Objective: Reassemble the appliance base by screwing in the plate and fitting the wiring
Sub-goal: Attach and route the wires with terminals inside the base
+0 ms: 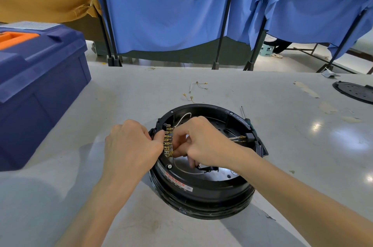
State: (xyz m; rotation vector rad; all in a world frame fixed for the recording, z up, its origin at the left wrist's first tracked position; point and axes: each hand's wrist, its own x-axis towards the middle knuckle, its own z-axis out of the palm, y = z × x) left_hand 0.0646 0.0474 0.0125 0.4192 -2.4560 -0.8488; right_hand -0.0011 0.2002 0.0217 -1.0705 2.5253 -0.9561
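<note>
Both forearms reach in from the near edge of the table [80,196] to the appliance base [201,196], which sits about midway across it. The left hand [131,142] curls its fingers over the base's left rim and steadies it. The right hand [203,140] pinches what seems to be a small brass connector [171,153] at the terminal row [167,140]. I judge the base rigid and rather heavy, good to hold by the rim. The connector is thin and bendable and the white wire [182,117] soft, so it is better to grip the metal tab.
</note>
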